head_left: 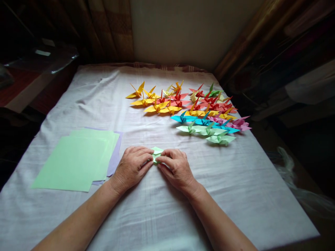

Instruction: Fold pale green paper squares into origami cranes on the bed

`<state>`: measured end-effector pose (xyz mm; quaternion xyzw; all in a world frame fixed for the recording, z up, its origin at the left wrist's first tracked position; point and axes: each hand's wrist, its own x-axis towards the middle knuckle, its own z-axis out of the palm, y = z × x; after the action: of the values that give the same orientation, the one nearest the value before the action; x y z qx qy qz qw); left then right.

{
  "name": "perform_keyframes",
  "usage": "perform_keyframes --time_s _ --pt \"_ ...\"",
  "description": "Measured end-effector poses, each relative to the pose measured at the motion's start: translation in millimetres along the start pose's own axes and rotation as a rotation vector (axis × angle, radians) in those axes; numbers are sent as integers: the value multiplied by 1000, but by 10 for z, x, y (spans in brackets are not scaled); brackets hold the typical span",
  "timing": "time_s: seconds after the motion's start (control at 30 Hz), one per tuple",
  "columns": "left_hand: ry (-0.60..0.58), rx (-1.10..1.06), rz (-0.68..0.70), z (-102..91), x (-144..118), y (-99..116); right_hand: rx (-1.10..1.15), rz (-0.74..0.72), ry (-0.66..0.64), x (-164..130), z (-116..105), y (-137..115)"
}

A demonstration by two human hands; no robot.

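Between my hands, low over the cloth, is a small folded piece of light green paper (pixel 157 150). My left hand (pixel 135 164) pinches its left side with fingers and thumb. On the opposite side my right hand (pixel 176 167) grips it the same way. Fingers cover both sides of the paper, so only its middle and far tip show. To the left lies a stack of light green square sheets (pixel 70 162), with purple sheets (pixel 114 164) sticking out beneath. Several pale green folded paper cranes (pixel 209 130) sit beyond my right hand.
Rows of yellow cranes (pixel 157 106), red cranes (pixel 179 99), blue cranes (pixel 183 118) and pink cranes (pixel 239 122) stand at the back right. A white cloth (pixel 235 195) covers the table. Clear plastic (pixel 288 170) hangs off the right edge; a plastic bag (pixel 60 61) lies far left.
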<state>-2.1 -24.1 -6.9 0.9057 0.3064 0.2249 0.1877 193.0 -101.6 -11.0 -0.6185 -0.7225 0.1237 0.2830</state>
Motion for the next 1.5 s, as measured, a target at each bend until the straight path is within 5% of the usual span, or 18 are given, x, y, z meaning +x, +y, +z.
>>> perform_keyframes --time_s 0.57,1.07,1.5 --pt "37 -73 -90 35 36 30 -18 260 109 79 116 -154" --pt "53 -3 -6 48 37 25 -54 292 178 100 164 -186" --pt "27 -57 -115 69 74 37 -66 308 136 117 152 -184"
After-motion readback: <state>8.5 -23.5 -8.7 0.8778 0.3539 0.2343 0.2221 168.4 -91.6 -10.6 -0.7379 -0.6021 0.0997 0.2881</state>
